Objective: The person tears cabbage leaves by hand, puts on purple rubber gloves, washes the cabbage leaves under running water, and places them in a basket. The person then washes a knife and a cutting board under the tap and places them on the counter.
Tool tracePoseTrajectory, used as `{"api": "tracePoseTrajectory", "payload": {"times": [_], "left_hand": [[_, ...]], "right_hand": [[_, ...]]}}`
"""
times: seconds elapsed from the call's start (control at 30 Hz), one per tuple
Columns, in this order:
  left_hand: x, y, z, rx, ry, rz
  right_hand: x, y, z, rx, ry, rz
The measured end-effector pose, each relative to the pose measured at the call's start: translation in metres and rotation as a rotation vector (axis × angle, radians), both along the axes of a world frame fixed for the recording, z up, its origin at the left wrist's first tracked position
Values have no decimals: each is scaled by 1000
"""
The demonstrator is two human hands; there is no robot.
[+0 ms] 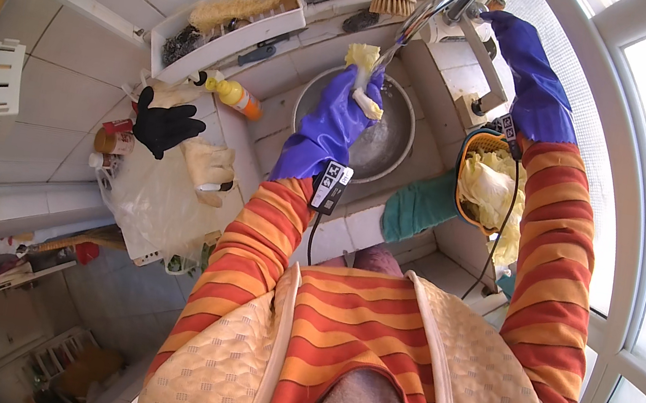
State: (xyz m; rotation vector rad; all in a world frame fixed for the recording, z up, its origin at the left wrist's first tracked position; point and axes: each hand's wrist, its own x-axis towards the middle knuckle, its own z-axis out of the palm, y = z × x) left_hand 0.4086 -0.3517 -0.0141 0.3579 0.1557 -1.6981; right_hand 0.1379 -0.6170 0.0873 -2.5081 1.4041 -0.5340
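Observation:
In a blue rubber glove, my left hand [346,103] holds a pale cabbage leaf [367,104] under the water from the chrome faucet [435,12]. Below it a round metal basin [385,154] with water in it stands in the tiled sink. My right hand [500,29], gloved the same way, reaches to the faucet's handle [476,12]; its fingertips are at the handle, and their exact grip is too small to tell. An orange-lined basket [464,190] full of yellowish cabbage leaves [493,182] sits right of the sink.
A teal cloth [418,208] hangs over the sink's front edge. To the left lie a yellow-orange bottle [238,97], a black glove [166,124], a light glove [206,169] and a plastic bag [147,198]. Behind are a white tray [229,35] with scrubbers and a brush [393,2].

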Motion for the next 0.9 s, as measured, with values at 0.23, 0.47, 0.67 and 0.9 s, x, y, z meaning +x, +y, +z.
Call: {"api": "tracePoseTrajectory", "payload": {"times": [0.23,0.47,0.67,0.9], "left_hand": [[-5,8,5,19,102,36],[-28,-3,-29,74,-398,213],[-40,11,12,176,-975,347],[-14,34,42,104,-1224,365]], "right_hand": [[44,78,28,-349,-130,-51],[121,266,-56,462,-689,-32],[130,280,-70,626,-1004,-143],[109,284,-42,314,-515,109]]}}
